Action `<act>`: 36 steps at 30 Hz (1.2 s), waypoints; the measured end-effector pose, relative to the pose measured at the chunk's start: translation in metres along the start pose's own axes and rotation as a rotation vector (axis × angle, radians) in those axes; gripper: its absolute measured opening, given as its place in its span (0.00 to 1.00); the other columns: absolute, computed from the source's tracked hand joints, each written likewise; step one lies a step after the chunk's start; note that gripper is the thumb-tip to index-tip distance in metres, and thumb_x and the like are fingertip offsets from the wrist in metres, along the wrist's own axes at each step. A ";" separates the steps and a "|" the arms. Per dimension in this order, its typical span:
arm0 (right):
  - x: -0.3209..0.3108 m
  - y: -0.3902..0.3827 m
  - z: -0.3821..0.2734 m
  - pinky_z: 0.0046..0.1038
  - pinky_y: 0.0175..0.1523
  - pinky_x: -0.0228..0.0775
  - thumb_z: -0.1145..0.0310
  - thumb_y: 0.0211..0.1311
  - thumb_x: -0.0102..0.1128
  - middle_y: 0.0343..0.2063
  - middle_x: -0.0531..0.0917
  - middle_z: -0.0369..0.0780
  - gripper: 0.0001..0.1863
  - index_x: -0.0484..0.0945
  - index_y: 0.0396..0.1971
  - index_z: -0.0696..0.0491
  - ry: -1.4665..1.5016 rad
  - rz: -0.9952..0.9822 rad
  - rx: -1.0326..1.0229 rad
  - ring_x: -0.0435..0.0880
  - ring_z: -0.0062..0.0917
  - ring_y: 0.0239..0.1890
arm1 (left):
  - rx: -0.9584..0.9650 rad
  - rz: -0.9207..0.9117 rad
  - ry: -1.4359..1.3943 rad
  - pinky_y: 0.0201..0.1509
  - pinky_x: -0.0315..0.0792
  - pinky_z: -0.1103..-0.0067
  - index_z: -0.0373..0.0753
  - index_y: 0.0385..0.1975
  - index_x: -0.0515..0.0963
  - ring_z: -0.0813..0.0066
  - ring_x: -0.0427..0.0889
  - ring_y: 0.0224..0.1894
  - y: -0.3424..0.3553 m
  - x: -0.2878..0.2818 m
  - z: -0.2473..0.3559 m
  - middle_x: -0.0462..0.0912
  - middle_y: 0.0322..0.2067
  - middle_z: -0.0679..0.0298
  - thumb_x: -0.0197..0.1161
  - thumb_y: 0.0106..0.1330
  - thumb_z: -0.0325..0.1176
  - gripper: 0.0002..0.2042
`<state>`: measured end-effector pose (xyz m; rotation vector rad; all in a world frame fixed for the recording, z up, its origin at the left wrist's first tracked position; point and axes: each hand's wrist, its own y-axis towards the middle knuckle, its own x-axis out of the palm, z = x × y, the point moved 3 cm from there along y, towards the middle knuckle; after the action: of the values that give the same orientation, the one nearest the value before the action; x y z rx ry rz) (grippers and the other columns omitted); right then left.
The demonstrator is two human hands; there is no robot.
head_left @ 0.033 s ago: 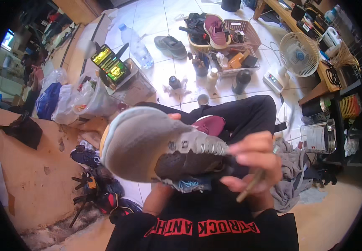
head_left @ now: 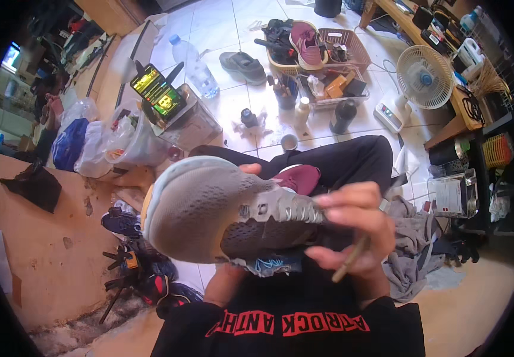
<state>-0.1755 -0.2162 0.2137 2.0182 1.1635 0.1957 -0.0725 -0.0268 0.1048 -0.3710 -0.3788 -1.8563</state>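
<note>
1. Grey mesh running shoe [head_left: 194,208] is held near centre; probably light, soft-topped, best gripped by its sole.
2. Left hand [head_left: 250,169] clasps it underneath, fingertips at its far edge.
3. Right hand [head_left: 364,223] curls fingers round a slim brown stick [head_left: 350,262], thumb apart.

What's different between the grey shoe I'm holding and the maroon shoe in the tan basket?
The grey shoe is held up in your left hand, while the maroon shoe rests in the tan basket. Grey versus maroon is the plain colour difference. The grey shoe looks far larger in the picture than the maroon shoe, but it's closer. Both are shoes.
</note>
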 end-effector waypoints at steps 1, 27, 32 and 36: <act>0.003 0.000 0.003 0.29 0.45 0.75 0.69 0.39 0.81 0.40 0.85 0.43 0.26 0.81 0.42 0.55 -0.016 -0.042 0.046 0.83 0.34 0.40 | 0.020 -0.015 0.000 0.54 0.71 0.69 0.31 0.56 0.66 0.67 0.76 0.48 -0.003 -0.002 0.004 0.75 0.46 0.58 0.61 0.58 0.51 0.33; -0.025 -0.024 0.066 0.32 0.46 0.75 0.65 0.53 0.71 0.38 0.84 0.35 0.12 0.81 0.37 0.47 0.147 0.149 -0.032 0.81 0.26 0.39 | 0.365 -0.480 0.101 0.60 0.68 0.58 0.35 0.49 0.69 0.54 0.77 0.52 0.003 0.073 -0.031 0.76 0.46 0.54 0.45 0.70 0.59 0.28; -0.038 -0.027 0.070 0.31 0.46 0.74 0.65 0.51 0.71 0.38 0.84 0.33 0.14 0.80 0.38 0.44 0.065 0.134 -0.018 0.78 0.24 0.41 | 0.536 -0.629 0.477 0.72 0.49 0.47 0.59 0.62 0.63 0.42 0.71 0.61 0.009 0.069 -0.018 0.74 0.56 0.67 0.71 0.53 0.40 0.34; -0.037 -0.027 0.074 0.30 0.46 0.74 0.66 0.52 0.70 0.39 0.84 0.33 0.14 0.79 0.39 0.43 0.028 0.101 -0.001 0.77 0.24 0.42 | 0.760 -0.681 0.569 0.73 0.43 0.41 0.75 0.65 0.62 0.38 0.68 0.62 0.008 0.065 -0.012 0.72 0.58 0.80 0.74 0.49 0.39 0.42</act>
<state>-0.1795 -0.2788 0.1534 2.0811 1.0791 0.2764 -0.0852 -0.0899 0.1226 0.8846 -0.8304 -2.1733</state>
